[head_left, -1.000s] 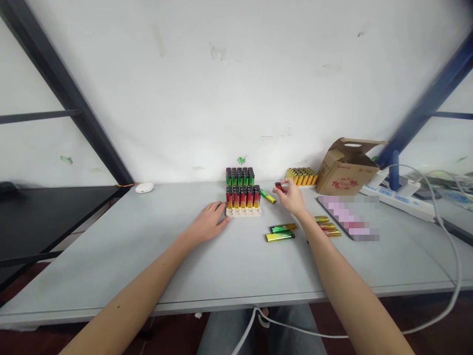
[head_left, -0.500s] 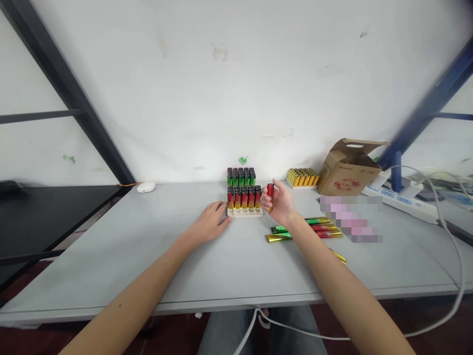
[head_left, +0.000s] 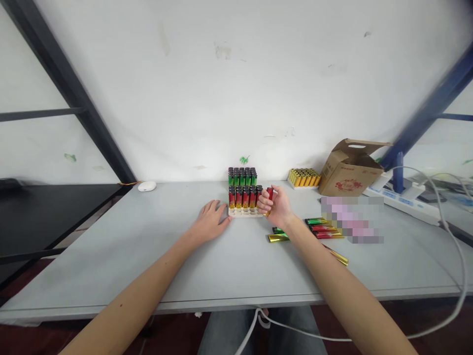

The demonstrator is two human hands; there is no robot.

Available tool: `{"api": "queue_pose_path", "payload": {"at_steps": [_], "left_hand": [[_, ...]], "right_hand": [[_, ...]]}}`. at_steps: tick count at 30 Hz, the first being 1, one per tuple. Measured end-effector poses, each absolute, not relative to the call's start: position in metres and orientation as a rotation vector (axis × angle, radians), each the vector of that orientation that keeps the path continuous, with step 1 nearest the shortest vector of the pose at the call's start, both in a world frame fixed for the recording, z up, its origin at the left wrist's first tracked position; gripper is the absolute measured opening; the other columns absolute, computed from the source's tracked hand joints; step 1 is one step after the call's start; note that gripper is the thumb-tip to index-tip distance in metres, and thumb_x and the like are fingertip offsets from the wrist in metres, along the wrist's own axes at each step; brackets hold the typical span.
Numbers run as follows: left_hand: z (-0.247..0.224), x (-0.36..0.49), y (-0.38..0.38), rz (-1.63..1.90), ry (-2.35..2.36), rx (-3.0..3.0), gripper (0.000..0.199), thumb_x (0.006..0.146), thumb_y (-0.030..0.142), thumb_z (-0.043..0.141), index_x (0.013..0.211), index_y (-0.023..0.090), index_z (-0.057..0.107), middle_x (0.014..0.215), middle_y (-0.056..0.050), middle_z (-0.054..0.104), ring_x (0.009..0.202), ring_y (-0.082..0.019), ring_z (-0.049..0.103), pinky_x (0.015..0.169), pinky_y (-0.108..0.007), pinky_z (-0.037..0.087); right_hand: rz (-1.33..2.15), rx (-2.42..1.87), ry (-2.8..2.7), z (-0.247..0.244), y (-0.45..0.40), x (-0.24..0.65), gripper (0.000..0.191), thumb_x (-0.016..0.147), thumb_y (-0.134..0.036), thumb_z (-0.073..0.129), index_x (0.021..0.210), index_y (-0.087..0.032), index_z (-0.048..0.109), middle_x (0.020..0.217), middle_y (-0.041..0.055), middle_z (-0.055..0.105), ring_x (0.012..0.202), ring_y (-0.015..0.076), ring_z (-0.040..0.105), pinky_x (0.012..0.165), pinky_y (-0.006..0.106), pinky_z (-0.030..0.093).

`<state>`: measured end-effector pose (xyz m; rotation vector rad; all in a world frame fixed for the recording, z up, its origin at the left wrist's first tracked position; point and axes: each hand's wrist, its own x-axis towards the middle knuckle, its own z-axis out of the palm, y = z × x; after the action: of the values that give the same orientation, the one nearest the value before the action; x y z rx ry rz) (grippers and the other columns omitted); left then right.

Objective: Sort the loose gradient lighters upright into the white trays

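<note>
My right hand point(head_left: 280, 207) is closed around a red-and-gold lighter point(head_left: 270, 194), holding it upright beside the front right of a white tray point(head_left: 244, 214). Red-and-gold lighters point(head_left: 246, 199) with black tops stand in rows in this tray, and its front holes show. Palm down on the table, my left hand point(head_left: 211, 222) has its fingers apart, with the thumb at the tray's left front corner. Behind stand green lighters point(head_left: 242, 178), their bases hidden. Loose green, red and gold lighters point(head_left: 325, 230) lie by my right forearm, which partly covers them.
A tray of yellow lighters point(head_left: 304, 178) stands near the wall beside an open cardboard box point(head_left: 345, 177). To the right lie a white power strip point(head_left: 410, 204) and a cable point(head_left: 461, 276). A small white case point(head_left: 147, 186) sits at the back left of the grey table point(head_left: 129, 246).
My right hand has moved slightly down with the lighter, and its fingers now cover the tray's right front corner. My left hand stays in place. The view has shifted very slightly.
</note>
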<state>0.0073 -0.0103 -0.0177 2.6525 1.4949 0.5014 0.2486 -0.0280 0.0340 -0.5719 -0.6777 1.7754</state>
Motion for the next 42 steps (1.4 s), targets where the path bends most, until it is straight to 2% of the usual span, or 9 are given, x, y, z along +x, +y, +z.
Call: {"api": "queue_pose_path", "payload": {"at_steps": [6, 9, 14, 18, 22, 25, 31, 37, 42], "left_hand": [[-0.018, 0.007, -0.011, 0.541, 1.468, 2.695, 0.046, 0.097, 0.041, 0.04, 0.138, 0.022, 0.046, 0.132, -0.016, 0.048, 0.129, -0.033, 0.043, 0.107, -0.051, 0.038], [-0.017, 0.006, -0.012, 0.54, 1.463, 2.712, 0.046, 0.098, 0.04, 0.039, 0.14, 0.021, 0.045, 0.132, -0.017, 0.049, 0.129, -0.034, 0.043, 0.107, -0.052, 0.038], [-0.019, 0.006, -0.01, 0.515, 1.467, 2.686, 0.049, 0.098, 0.039, 0.038, 0.143, 0.021, 0.043, 0.136, -0.019, 0.046, 0.134, -0.036, 0.039, 0.108, -0.054, 0.035], [-0.023, 0.004, -0.007, 0.608, 1.448, 2.619, 0.049, 0.097, 0.043, 0.044, 0.142, 0.025, 0.047, 0.142, -0.017, 0.043, 0.138, -0.037, 0.034, 0.109, -0.056, 0.034], [-0.027, 0.002, -0.003, 0.687, 1.419, 2.56, 0.048, 0.095, 0.048, 0.048, 0.139, 0.03, 0.051, 0.143, -0.013, 0.046, 0.139, -0.035, 0.034, 0.11, -0.055, 0.034], [-0.027, 0.002, -0.002, 0.692, 1.421, 2.545, 0.047, 0.094, 0.047, 0.051, 0.139, 0.031, 0.052, 0.143, -0.012, 0.046, 0.139, -0.035, 0.034, 0.11, -0.054, 0.034], [-0.025, 0.003, -0.002, 0.711, 1.412, 2.58, 0.043, 0.093, 0.042, 0.053, 0.134, 0.027, 0.057, 0.144, -0.014, 0.045, 0.138, -0.035, 0.035, 0.111, -0.053, 0.035], [-0.02, -0.001, 0.0, 0.732, 1.428, 2.618, 0.044, 0.091, 0.043, 0.056, 0.131, 0.025, 0.057, 0.142, -0.014, 0.047, 0.136, -0.033, 0.039, 0.109, -0.053, 0.038], [-0.005, -0.009, 0.003, 0.872, 1.486, 2.576, 0.046, 0.091, 0.049, 0.054, 0.127, 0.02, 0.058, 0.138, -0.014, 0.05, 0.133, -0.032, 0.043, 0.108, -0.05, 0.041]], "right_hand": [[1.766, -0.576, -0.758, 0.031, -0.029, 0.246, 0.032, 0.088, -0.039, 0.039, 0.061, -0.022, 0.037, 0.047, -0.0084, 0.021, 0.039, 0.0089, 0.02, 0.038, 0.02, 0.024], [1.651, -0.58, -0.846, 0.03, -0.028, 0.243, 0.029, 0.087, -0.041, 0.042, 0.067, -0.021, 0.045, 0.052, -0.0069, 0.031, 0.043, 0.0092, 0.03, 0.044, 0.021, 0.03], [1.289, -0.768, -1.242, 0.026, -0.029, 0.235, 0.029, 0.089, -0.048, 0.05, 0.083, -0.021, 0.058, 0.079, 0.0009, 0.054, 0.073, 0.0148, 0.054, 0.066, 0.026, 0.044], [0.688, -0.961, -1.772, 0.022, -0.041, 0.227, 0.031, 0.095, -0.044, 0.047, 0.098, -0.022, 0.067, 0.096, 0.0057, 0.055, 0.097, 0.0197, 0.053, 0.088, 0.034, 0.044], [0.545, -1.02, -1.957, 0.02, -0.051, 0.219, 0.029, 0.097, -0.038, 0.047, 0.112, -0.024, 0.067, 0.094, 0.0053, 0.056, 0.084, 0.0172, 0.056, 0.078, 0.033, 0.048], [0.495, -0.99, -1.904, 0.017, -0.049, 0.215, 0.026, 0.095, -0.034, 0.052, 0.113, -0.023, 0.067, 0.097, 0.0057, 0.061, 0.08, 0.0162, 0.058, 0.072, 0.03, 0.049], [0.419, -0.958, -1.8, 0.008, -0.038, 0.212, 0.02, 0.092, -0.029, 0.057, 0.106, -0.022, 0.069, 0.104, 0.0072, 0.068, 0.09, 0.0179, 0.063, 0.078, 0.031, 0.05], [0.482, -1.049, -1.785, 0.004, -0.039, 0.21, 0.026, 0.091, -0.037, 0.058, 0.114, -0.025, 0.061, 0.107, 0.0057, 0.071, 0.099, 0.0208, 0.065, 0.079, 0.033, 0.051], [0.431, -1.077, -1.755, 0.003, -0.041, 0.207, 0.018, 0.091, -0.038, 0.057, 0.104, -0.026, 0.061, 0.099, 0.0041, 0.072, 0.092, 0.0219, 0.068, 0.08, 0.035, 0.051]]}}
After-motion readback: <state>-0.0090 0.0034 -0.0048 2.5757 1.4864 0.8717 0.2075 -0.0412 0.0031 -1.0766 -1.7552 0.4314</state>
